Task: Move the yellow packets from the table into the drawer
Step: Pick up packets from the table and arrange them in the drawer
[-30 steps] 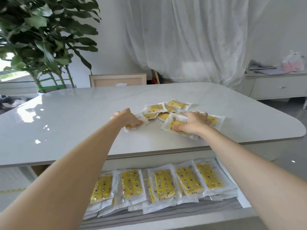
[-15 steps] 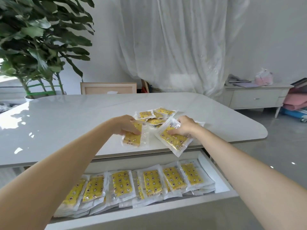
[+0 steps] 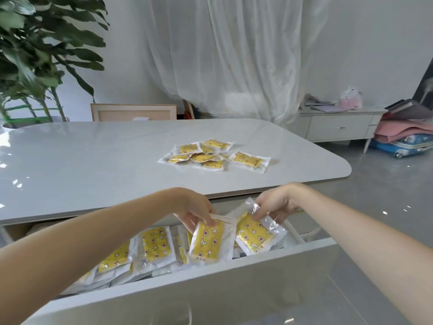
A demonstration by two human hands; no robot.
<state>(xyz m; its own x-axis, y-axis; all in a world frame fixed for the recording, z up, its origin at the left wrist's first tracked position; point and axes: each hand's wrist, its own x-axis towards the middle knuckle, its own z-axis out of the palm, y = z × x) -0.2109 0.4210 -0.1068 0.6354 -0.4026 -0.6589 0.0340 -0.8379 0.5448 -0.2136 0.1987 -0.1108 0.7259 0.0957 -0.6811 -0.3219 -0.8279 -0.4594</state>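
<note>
Dozens, perhaps, of yellow packets [image 3: 155,245] in drawer [image 3: 234,277].

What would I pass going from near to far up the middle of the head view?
Drawer front → packets in the drawer → table → pile of packets → wooden frame → white curtain.

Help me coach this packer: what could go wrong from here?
The left hand pinches the left packet by its top edge only; it could slip and land crooked on the overlapped packets in the drawer.
The right packet, pinched by the right hand, hangs tilted beside it; the two might snag.
</note>
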